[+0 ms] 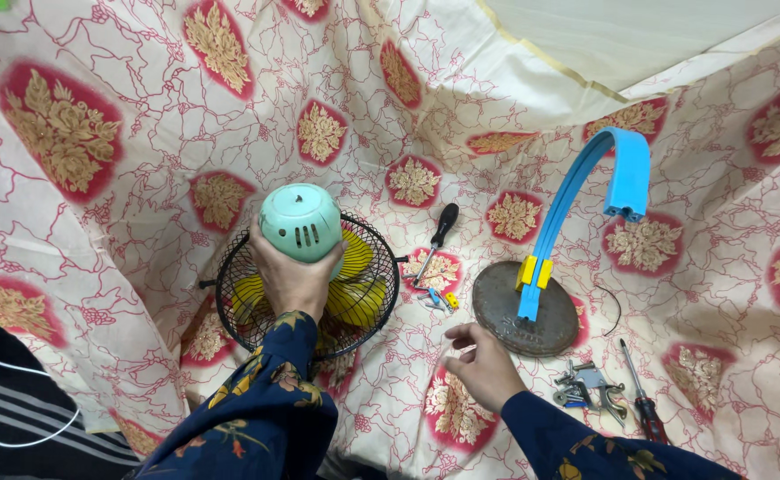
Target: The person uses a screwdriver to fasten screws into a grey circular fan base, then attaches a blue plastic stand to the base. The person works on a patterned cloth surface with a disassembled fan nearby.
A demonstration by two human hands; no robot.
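The left hand [294, 277] is wrapped from below around the mint-green motor housing [300, 221] of a small fan, fingers closed on its rounded back, holding it up so that the black wire guard [368, 267] and the yellow blades [354, 302] face down onto the flowered cloth [123, 178] that covers the surface. The right hand [486, 364] hangs loosely open over the cloth, fingers curled, holding nothing; it sits just short of the round rusty base plate [497, 307], from which a curved blue stand arm [585, 173] rises through a yellow clamp [532, 272].

By the look of it, the fan head is off its stand and the work is at the stage of handling the parts between the two. Judging from the spread, the free hand would need to pick a tool or a fastener: the black-handled screwdriver [438, 236] and a few small screws and clips [434, 298] lie between guard and base, a metal bracket [585, 387] and a red-handled screwdriver [643, 400] to the right.

No packages, labels or signs are to be seen.
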